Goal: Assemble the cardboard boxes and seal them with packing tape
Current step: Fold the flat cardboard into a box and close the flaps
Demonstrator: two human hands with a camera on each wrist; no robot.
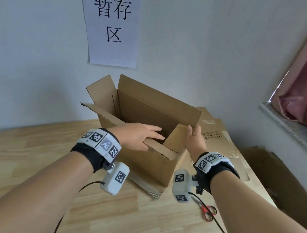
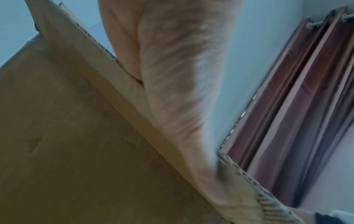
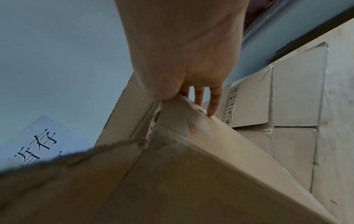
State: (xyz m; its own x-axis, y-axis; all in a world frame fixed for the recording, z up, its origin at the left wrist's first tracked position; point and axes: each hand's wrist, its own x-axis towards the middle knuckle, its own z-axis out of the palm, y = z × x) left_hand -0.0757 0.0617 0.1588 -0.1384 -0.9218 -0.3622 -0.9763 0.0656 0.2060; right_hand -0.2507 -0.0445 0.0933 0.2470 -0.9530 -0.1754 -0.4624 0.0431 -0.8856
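Head view: an open cardboard box (image 1: 142, 134) stands on the wooden tabletop (image 1: 26, 158), its top flaps up and unsealed. The left hand (image 1: 138, 136) lies flat over the box's near flap, fingers straight and reaching into the opening; the right hand (image 1: 194, 139) pinches the box's right end flap, thumb inside. Pressing the near flap down while the end flap still stands could crease or jam the two. Flattened cartons (image 1: 218, 132) lie just right of the box and red-handled scissors (image 1: 209, 212) near its front right corner, so room that side is tight; left of the box the wood is bare. No tape is visible.

Left wrist view: the left hand (image 2: 172, 91), blurred, rests open along the box (image 2: 67, 136) rim; a curtain (image 2: 306, 106) hangs beyond.

Right wrist view: the right hand (image 3: 184, 60) clamps the worn top corner of the box (image 3: 172, 181), fingers (image 3: 214, 103) outside. That frayed corner could tear under a hard pull.
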